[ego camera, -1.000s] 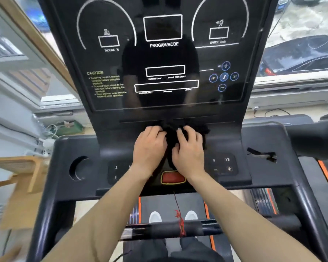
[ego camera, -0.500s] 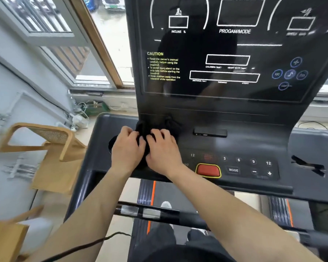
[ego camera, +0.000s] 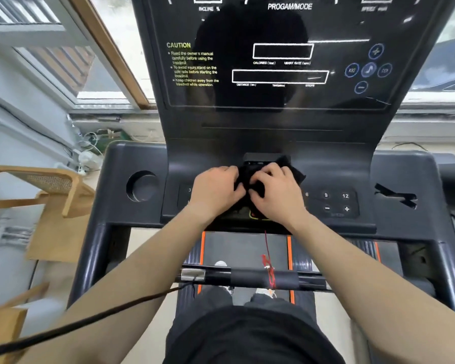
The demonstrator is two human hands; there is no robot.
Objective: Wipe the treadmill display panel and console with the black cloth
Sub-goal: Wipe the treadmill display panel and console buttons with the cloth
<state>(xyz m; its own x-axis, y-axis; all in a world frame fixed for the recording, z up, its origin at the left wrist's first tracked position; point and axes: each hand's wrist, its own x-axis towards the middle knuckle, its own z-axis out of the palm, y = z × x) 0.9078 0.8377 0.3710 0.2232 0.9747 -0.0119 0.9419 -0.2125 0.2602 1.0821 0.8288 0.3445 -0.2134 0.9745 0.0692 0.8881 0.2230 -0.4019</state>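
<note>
The black cloth lies bunched on the middle of the dark grey treadmill console, just below a small black slot. My left hand and my right hand press side by side on the cloth, fingers curled into it. The hands cover most of the cloth and the red stop button beneath. The glossy black display panel rises behind the console, with white outlines, yellow caution text and blue round icons.
A round cup holder sits at the console's left, number and plus/minus keys at the right. A handlebar with a red cord crosses below. A wooden chair stands left, under a window.
Both hands and the cloth slid from the console's middle to its left side, then back to the middle. The view shifted along with them.
</note>
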